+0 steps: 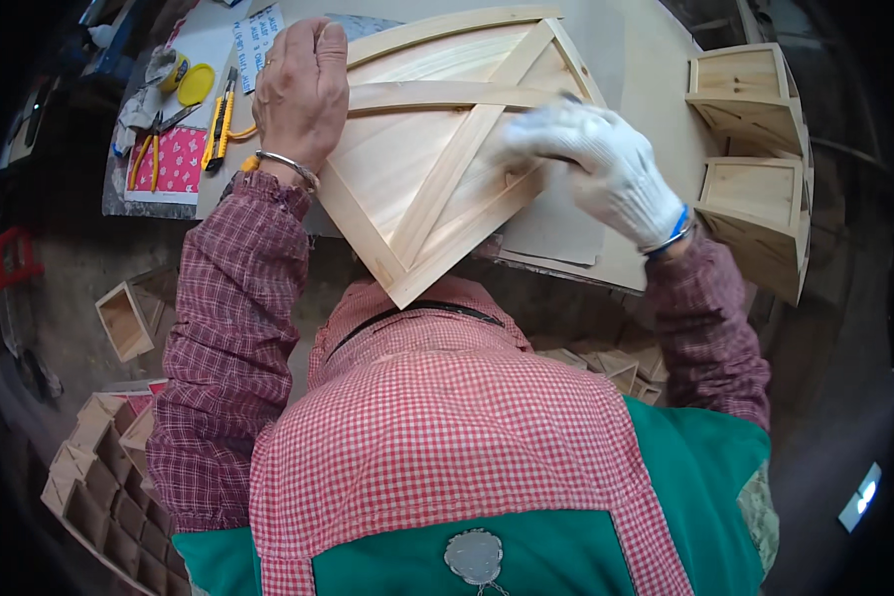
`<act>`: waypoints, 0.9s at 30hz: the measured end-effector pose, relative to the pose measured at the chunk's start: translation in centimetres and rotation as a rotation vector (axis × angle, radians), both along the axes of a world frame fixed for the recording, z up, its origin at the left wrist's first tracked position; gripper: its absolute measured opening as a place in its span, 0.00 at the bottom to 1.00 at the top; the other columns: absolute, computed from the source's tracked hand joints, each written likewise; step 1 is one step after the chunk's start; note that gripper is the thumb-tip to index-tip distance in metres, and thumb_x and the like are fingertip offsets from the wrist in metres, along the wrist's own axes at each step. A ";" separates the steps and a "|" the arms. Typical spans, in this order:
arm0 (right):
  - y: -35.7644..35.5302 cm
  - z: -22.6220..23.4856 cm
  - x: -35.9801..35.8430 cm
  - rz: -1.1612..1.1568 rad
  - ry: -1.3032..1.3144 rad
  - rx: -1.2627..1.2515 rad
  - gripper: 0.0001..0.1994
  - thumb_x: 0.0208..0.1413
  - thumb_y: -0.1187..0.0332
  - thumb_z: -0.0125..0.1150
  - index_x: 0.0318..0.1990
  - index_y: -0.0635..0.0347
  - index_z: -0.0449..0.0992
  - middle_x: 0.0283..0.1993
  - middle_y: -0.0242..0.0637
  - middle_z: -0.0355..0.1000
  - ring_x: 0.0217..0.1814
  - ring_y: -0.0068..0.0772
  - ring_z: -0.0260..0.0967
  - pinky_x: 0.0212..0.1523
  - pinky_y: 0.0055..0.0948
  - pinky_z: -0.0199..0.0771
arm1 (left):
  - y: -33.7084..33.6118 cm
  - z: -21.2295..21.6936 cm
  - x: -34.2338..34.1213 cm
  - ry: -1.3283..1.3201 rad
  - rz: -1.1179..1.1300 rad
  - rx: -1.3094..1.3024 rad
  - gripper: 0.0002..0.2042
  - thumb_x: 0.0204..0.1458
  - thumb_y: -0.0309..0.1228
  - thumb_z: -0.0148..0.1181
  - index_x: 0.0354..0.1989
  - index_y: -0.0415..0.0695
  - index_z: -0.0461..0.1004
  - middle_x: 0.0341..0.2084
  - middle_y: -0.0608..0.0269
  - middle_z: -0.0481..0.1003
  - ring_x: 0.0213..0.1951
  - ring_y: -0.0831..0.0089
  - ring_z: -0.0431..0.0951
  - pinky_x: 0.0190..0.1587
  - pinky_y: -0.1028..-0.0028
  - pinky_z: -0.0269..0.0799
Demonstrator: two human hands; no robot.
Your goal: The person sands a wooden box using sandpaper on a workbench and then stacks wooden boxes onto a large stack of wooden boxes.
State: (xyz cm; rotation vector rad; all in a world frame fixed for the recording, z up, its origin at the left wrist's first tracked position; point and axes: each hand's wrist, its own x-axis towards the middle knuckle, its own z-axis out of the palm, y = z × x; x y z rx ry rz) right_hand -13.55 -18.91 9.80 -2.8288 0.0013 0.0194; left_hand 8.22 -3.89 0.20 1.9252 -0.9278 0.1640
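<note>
Tabletop (pixel 656 149) is mostly hidden under the work, its far end cut off. The wooden panel (pixel 437 149), pale pine framed with crossing diagonal slats, lies flat with its near corner overhanging the tabletop's near edge. Left hand (pixel 301 91), bare, presses open on the panel's left frame. Right hand (pixel 606 164), white-gloved and blurred, grip on the right edge, can't tell if it's clenched. Small wooden boxes (pixel 750 94) stacked at the right edge, contents not visible

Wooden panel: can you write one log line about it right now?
left hand: bare, pressing wooden panel | right hand: white-gloved, on panel | panel: overhangs table edge
</note>
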 end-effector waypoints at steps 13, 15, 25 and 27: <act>-1.5 -2.2 -0.3 -0.049 -0.314 0.038 0.21 0.40 0.78 0.54 0.47 0.55 0.75 0.46 0.39 0.73 0.53 0.41 0.70 0.57 0.38 0.68 | 0.5 0.1 -0.1 0.212 -0.022 -0.124 0.23 0.62 0.48 0.41 0.47 0.39 0.70 0.40 0.51 0.74 0.43 0.59 0.75 0.48 0.67 0.68; 2.8 -1.2 3.3 0.178 -0.402 0.060 0.20 0.41 0.78 0.54 0.46 0.59 0.75 0.47 0.43 0.73 0.53 0.41 0.71 0.57 0.37 0.69 | 0.3 0.4 0.0 0.254 -0.052 -0.207 0.24 0.63 0.49 0.40 0.49 0.38 0.68 0.42 0.51 0.73 0.45 0.62 0.74 0.50 0.69 0.67; -4.0 -2.4 5.5 0.097 -0.568 0.172 0.17 0.42 0.72 0.55 0.44 0.58 0.75 0.46 0.42 0.74 0.55 0.43 0.69 0.55 0.38 0.69 | 0.4 0.3 -0.2 0.311 -0.071 -0.272 0.26 0.64 0.48 0.37 0.53 0.35 0.65 0.45 0.52 0.71 0.51 0.65 0.69 0.57 0.68 0.61; 1.4 -1.9 10.0 0.195 -0.415 0.076 0.16 0.44 0.71 0.54 0.44 0.57 0.75 0.46 0.42 0.73 0.56 0.41 0.68 0.55 0.35 0.68 | 1.0 0.2 0.0 0.454 -0.066 -0.316 0.26 0.64 0.48 0.36 0.54 0.35 0.63 0.47 0.51 0.70 0.53 0.65 0.68 0.58 0.68 0.59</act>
